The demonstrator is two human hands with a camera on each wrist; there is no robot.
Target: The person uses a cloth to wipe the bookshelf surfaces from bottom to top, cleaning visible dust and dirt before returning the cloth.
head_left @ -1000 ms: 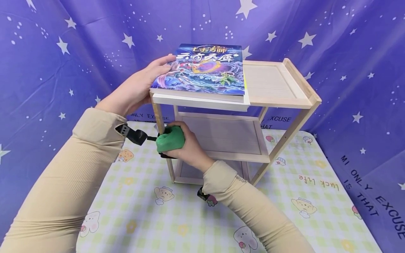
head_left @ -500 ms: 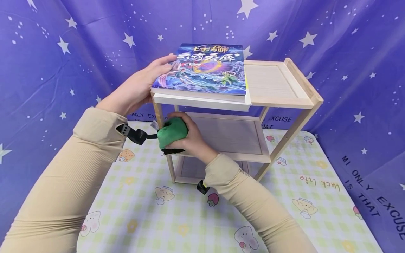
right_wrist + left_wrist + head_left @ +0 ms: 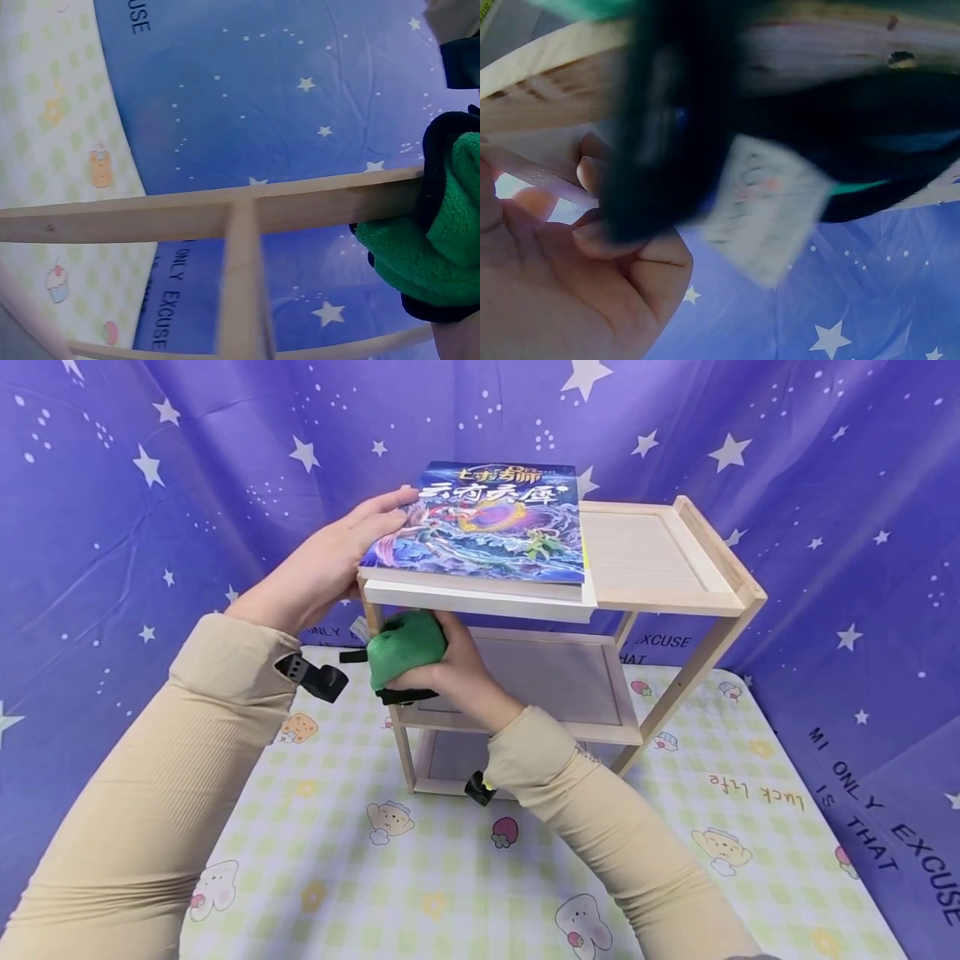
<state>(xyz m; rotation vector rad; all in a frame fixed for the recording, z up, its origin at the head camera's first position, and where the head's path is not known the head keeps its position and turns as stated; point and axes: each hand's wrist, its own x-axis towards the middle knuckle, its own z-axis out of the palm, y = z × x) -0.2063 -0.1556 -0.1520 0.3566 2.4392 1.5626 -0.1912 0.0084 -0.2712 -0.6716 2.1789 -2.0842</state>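
Note:
In the head view, my left hand (image 3: 330,556) lies at the left end of the top shelf of a wooden rack (image 3: 652,556), two digits over the edge of a blue illustrated book (image 3: 487,539). The left wrist view shows more of its fingers (image 3: 589,176) curled at the rack's frame. My right hand (image 3: 457,668) grips a folded green cloth (image 3: 408,647) with black edging against the rack's left front post. A white label (image 3: 769,210) hangs from the cloth. The right wrist view shows the cloth's fuzzy green side wrapped at a wooden bar.
Under the blue book lies another white-paged book (image 3: 480,603). Below are a middle shelf (image 3: 555,681) and a bottom shelf (image 3: 457,760). The rack stands on a green-checked tablecloth (image 3: 450,877). A purple star-patterned curtain (image 3: 225,460) hangs behind.
My right hand has slid the green cloth up along the left front post, from around the middle shelf to just under the top shelf. The left hand and books have stayed put.

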